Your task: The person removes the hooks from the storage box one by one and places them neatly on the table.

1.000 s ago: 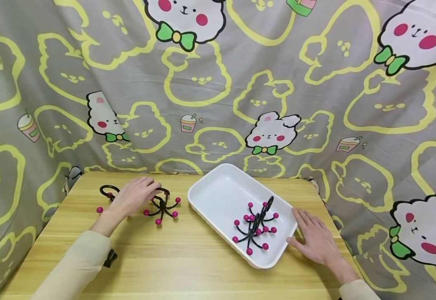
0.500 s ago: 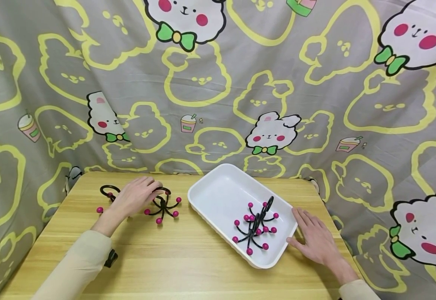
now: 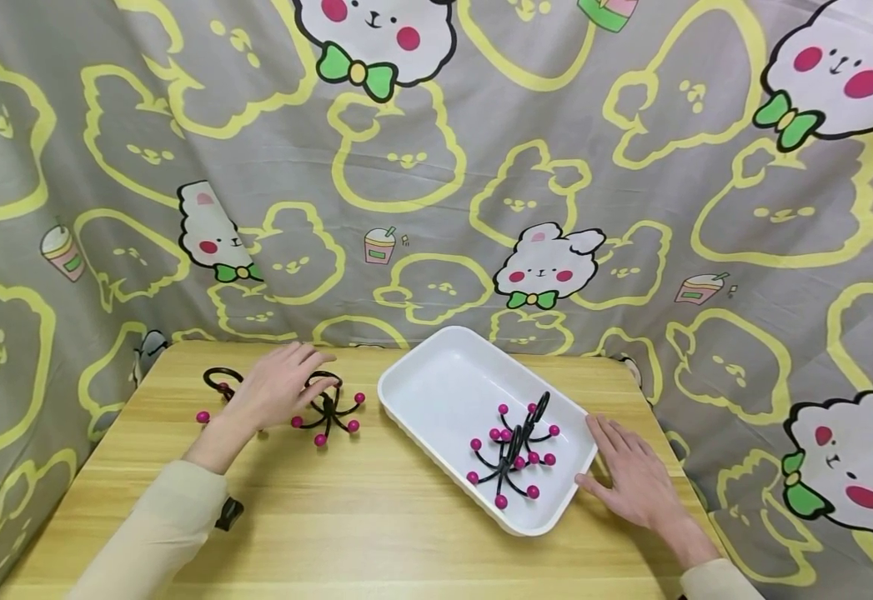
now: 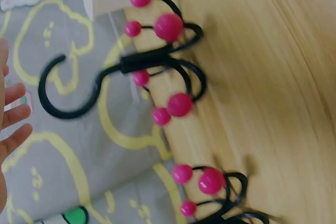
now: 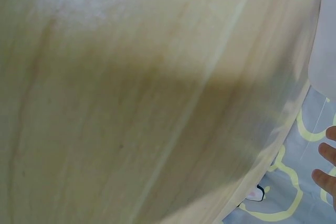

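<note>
Left of the white rectangular plastic tray (image 3: 436, 379), the nearer black wire hook with pink balls (image 3: 328, 407) looks light, stiff, best pinched by its stem (image 4: 146, 61), the left hand (image 3: 278, 389) loosely spread beside it, the right hand (image 3: 634, 477) straight-fingered at the tray.

I'm getting a bright head view; in the right wrist view, glare is whitening the table (image 5: 121, 98) above a broad shadow (image 5: 220, 124).
</note>
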{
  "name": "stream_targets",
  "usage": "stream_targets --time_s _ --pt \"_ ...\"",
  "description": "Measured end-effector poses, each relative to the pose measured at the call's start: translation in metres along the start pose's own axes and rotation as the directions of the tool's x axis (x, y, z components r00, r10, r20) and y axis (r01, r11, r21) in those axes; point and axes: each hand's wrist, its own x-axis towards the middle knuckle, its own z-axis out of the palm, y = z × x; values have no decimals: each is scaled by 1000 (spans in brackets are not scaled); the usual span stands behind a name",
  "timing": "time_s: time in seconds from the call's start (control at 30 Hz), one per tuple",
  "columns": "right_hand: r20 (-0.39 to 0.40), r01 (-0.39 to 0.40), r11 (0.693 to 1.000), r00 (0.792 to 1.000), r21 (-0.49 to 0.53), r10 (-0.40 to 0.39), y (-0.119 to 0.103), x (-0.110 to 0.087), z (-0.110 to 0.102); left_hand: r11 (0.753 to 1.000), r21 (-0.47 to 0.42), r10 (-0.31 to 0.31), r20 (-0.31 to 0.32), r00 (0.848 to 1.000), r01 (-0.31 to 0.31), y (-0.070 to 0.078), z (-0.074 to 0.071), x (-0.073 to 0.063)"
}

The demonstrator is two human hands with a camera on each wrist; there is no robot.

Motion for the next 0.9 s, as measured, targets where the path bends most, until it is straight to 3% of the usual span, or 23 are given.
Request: stream_targets --time_s 0.33,0.53,0.9 --pt "-1 4 1000 1000 2 -4 0 1 1 991 -11 133 -10 991 -133 46 1 31" --pt "-5 10 1000 1000 -1 -10 1 1 1 979 -65 194 -4 981 -194 72 13 42" --pt "3 3 1000 1000 3 -3 0 0 0 949 -58 311 33 950 -309 119 33 68"
